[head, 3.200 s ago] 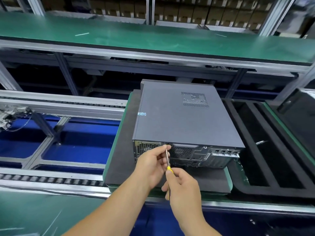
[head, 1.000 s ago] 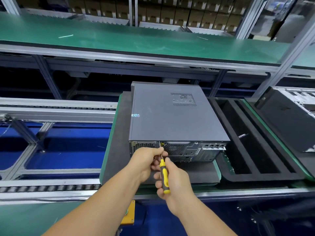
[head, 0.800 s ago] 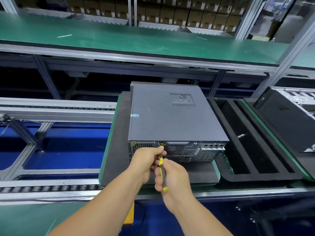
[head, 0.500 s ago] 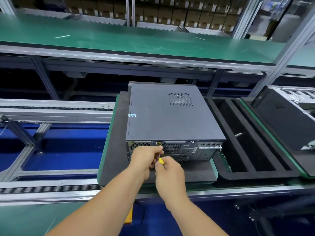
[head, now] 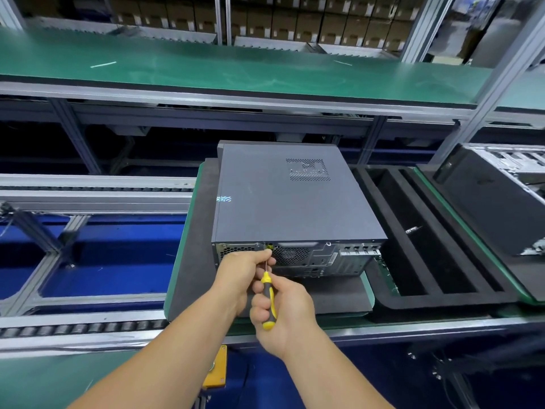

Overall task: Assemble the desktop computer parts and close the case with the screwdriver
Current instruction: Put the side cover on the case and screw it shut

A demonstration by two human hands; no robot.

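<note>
A dark grey desktop computer case (head: 283, 202) lies flat on a black foam pad (head: 191, 261), its lid on and its rear panel facing me. A yellow and black screwdriver (head: 269, 296) points up at the top edge of that rear panel. My right hand (head: 283, 314) grips the handle. My left hand (head: 244, 273) pinches the thin metal shaft just below the tip, against the panel. The tip and any screw are hidden behind my left fingers.
A black foam tray (head: 436, 249) with long slots sits right of the case, a small metal part (head: 411, 230) in one slot. Another case (head: 495, 202) stands at the far right. Roller conveyor rails (head: 88, 196) run left. A green shelf (head: 236, 72) spans the back.
My right hand has slid back down the handle, so the yellow and black grip shows again. My left hand stays pinched on the shaft at the rear panel.
</note>
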